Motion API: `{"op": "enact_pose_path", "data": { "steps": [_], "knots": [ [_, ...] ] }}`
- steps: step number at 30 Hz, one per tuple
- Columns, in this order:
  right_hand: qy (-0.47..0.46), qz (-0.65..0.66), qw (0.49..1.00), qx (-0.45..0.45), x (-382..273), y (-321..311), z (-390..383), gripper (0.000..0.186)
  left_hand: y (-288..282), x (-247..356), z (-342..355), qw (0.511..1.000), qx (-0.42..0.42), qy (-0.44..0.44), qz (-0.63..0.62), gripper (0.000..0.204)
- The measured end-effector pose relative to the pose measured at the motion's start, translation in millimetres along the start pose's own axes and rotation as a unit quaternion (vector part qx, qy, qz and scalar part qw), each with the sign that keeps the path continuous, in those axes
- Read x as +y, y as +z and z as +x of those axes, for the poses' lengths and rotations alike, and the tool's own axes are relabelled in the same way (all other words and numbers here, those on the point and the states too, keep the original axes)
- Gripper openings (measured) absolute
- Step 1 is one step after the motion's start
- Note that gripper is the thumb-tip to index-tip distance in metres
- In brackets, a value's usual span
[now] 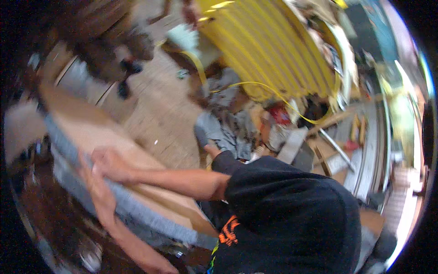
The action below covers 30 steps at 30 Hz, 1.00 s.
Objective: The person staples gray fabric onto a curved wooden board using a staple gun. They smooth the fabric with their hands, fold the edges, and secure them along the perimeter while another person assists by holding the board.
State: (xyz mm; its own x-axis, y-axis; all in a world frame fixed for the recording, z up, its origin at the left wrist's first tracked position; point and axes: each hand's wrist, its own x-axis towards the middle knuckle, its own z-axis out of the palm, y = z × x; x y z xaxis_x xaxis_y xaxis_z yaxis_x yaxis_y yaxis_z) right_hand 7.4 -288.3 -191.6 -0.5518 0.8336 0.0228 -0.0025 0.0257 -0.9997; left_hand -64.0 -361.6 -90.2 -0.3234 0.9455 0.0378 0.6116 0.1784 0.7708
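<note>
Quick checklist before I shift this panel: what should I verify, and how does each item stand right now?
1. Both hands on the panel: ok. The right hand and left hand meet at the grey fabric edge of the tan panel.
2. Firm grip: cannot tell; motion blur hides the fingers.
3. Footing: not ok. A grey cloth heap and scrap pieces lie on the floor close by.
4. Snag risk: not ok. A loose yellow strap trails over the clutter.
5. Panel's far end free: cannot tell; it is blurred.
</note>
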Motion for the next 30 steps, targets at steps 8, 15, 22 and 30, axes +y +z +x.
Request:
{"op": "enact_pose_path", "data": {
  "steps": [8,15,22,30],
  "knots": [
    [0.022,0.06,0.996,0.068,-24.1,25.3,-14.2,0.048,-9.5,9.5,-3.6,0.995,-0.03,-0.023,0.097,0.056],
    [0.155,-0.37,0.91,-0.107,2.5,-348.2,-78.0,0.035,-12.6,-57.4,-19.1,0.995,-0.03,0.017,0.093,0.07],
    [0.327,-0.511,0.714,0.35,-15.9,-796.1,-228.7,0.024,-27.4,-19.6,-17.4,0.989,-0.055,-0.087,0.108,0.069],
    [0.416,-0.367,0.753,0.353,7.9,-922.1,-246.2,0.023,-20.2,40.6,4.9,0.977,-0.037,-0.097,0.186,0.074]
  ]
}}
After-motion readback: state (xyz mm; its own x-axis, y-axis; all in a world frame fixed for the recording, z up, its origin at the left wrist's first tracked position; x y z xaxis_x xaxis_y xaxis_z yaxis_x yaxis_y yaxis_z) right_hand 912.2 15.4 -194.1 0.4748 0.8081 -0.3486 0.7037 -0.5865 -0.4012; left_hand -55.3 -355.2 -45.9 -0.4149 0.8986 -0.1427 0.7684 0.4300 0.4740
